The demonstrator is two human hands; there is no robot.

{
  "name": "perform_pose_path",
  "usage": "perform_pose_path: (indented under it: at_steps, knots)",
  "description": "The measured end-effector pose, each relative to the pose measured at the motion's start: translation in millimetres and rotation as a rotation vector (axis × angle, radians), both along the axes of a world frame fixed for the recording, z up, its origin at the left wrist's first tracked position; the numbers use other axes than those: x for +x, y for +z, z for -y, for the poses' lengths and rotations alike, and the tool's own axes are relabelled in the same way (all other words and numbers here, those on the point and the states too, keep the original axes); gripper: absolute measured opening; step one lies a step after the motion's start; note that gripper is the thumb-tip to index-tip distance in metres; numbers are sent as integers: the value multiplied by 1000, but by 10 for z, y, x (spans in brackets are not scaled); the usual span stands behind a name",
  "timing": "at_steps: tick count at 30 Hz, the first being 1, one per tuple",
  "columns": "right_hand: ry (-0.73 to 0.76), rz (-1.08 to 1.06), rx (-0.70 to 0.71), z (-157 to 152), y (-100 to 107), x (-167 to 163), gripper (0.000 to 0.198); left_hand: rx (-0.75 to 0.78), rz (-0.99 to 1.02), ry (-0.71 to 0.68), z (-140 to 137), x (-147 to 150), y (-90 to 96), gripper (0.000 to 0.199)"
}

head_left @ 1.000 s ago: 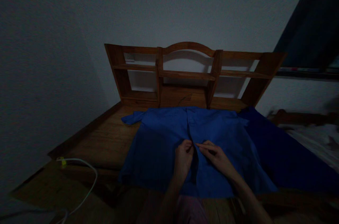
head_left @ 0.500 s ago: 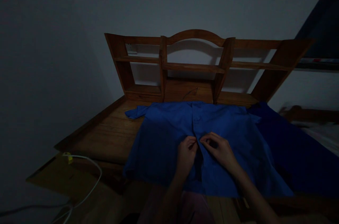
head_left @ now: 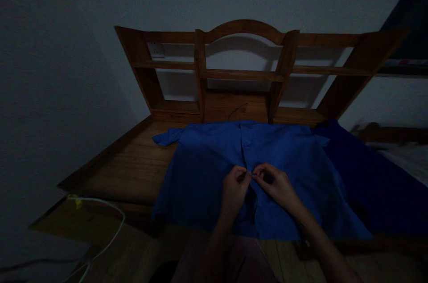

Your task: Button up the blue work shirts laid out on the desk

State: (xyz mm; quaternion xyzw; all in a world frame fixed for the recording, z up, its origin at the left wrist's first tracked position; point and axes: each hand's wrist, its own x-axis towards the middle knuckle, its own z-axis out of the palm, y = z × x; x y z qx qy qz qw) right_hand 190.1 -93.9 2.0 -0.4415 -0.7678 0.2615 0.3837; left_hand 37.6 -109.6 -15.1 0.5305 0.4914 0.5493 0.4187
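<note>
A blue shirt (head_left: 207, 153) lies spread on the wooden desk (head_left: 133, 171), its front opening running down the middle toward me. My left hand (head_left: 235, 185) pinches the left edge of the opening, thumb and fingers closed. Right beside it, my right hand (head_left: 276, 185) pinches the other front edge with thumb and forefinger. The fingertips of both hands nearly meet at the placket. Below them the two edges gape apart, showing a dark gap. Any button between the fingers is too small and dark to make out.
A wooden shelf unit (head_left: 240, 74) stands at the desk's back against the wall. Darker blue cloth (head_left: 368, 180) lies at the right. A white cable (head_left: 117, 225) with a yellow tag (head_left: 78, 202) hangs at the left. The room is dim.
My hands have come closer together at the shirt's opening, with the fingertips now nearly touching. The view has shifted slightly, so the shelf sits higher in the picture.
</note>
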Motion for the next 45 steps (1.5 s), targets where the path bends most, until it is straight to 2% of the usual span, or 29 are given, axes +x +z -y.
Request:
perform_pose_path:
  at_steps: [6,20,29,41,45]
  knots:
    - [35,21,45,41,46,-29,7,-31,1,62,-7,1,-17,9]
    - [28,8,25,57,68,-37,10,-30,109,12,-29,-17,-61,17]
    - [-12,1,49,64,77,-40,12,-114,229,-87,-98,-92,-127,21]
    - [13,-9,51,69,104,-36,11,-153,296,-78,-93,-91,-120,27]
    - [-16,-56,38,64,54,-32,16,-182,385,-97,-100,-108,-126,28]
